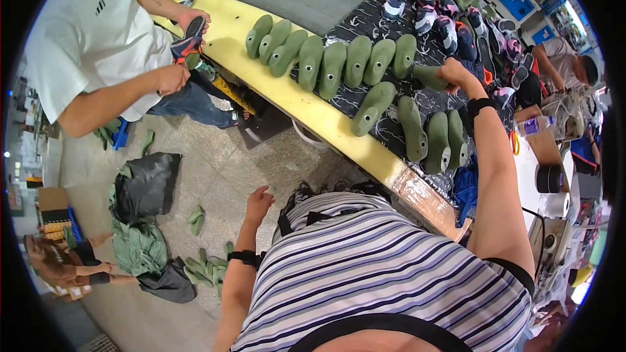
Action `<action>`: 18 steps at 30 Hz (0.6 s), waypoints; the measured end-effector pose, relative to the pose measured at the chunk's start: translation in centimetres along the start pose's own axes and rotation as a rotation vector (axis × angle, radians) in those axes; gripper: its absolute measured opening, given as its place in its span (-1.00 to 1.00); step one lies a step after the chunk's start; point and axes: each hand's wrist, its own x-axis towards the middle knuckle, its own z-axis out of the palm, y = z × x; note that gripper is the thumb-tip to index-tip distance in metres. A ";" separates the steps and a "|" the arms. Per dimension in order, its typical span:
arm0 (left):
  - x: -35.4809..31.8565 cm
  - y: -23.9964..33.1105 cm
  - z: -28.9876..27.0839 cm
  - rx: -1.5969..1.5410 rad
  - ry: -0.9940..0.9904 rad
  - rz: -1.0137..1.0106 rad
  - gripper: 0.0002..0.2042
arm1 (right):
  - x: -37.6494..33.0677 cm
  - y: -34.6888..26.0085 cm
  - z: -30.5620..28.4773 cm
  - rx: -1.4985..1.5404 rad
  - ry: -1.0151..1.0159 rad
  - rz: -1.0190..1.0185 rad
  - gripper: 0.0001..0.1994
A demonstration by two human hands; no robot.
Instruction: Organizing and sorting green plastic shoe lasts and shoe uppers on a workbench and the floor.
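Note:
My right hand (458,75) reaches over the belt and grips one end of a green shoe last (427,78). That last lies at the right end of a row of several similar green shoe lasts (336,65), most with a round hole showing. Nearer to me, a few more lasts (439,143) and one slanted last (373,109) rest on the black patterned cover (391,127). My left hand (261,205) hangs beside my body over the floor, away from the belt. Its fingers are loosely stretched, and it holds nothing.
Many sneakers (450,26) crowd the far right of the belt, bordered by a yellow edge (261,72). On the left, a co-worker in a white shirt (107,39) handles a dark shoe (189,40). Dark sacks (149,186) and loose lasts (207,268) lie on the floor.

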 end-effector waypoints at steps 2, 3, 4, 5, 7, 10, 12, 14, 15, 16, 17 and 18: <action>2.3 4.5 2.1 0.238 -0.144 0.244 -0.62 | -0.8 1.6 -1.6 0.157 -0.042 0.100 -0.68; 2.6 7.3 3.8 0.277 -0.186 0.311 -0.64 | -0.5 3.2 -1.7 0.103 -0.053 0.043 -0.68; 2.6 10.4 5.5 0.318 -0.226 0.374 -0.65 | -0.4 4.6 -1.3 0.051 -0.070 -0.016 -0.67; 2.5 12.7 7.0 0.298 -0.241 0.413 -0.65 | -1.0 4.6 -0.8 0.059 -0.087 -0.019 -0.67; 2.5 17.0 9.9 0.300 -0.253 0.514 -0.66 | -3.3 3.3 -0.6 0.181 -0.054 0.023 -0.63; 2.7 22.2 15.6 0.345 -0.218 0.676 -0.65 | -5.4 5.9 0.4 0.327 -0.073 0.027 -0.63; 3.2 25.9 18.4 0.441 -0.140 0.831 -0.63 | -6.6 7.5 1.4 0.539 -0.139 0.042 -0.66; 4.7 27.8 20.7 0.530 -0.061 0.950 -0.59 | -7.6 8.3 2.5 0.780 -0.120 0.053 -0.68; 5.4 28.6 22.0 0.530 -0.109 0.971 -0.57 | -7.7 9.1 2.8 0.918 -0.076 0.084 -0.70; 6.1 28.9 22.9 0.590 -0.133 0.962 -0.55 | -8.0 9.4 2.1 1.018 -0.097 0.102 -0.71; 6.9 28.9 23.7 0.652 -0.158 0.946 -0.54 | -8.3 9.5 1.6 1.120 -0.124 0.123 -0.72; 7.4 28.4 24.4 0.706 -0.179 0.939 -0.51 | -8.7 9.5 1.2 1.146 -0.114 0.095 -0.73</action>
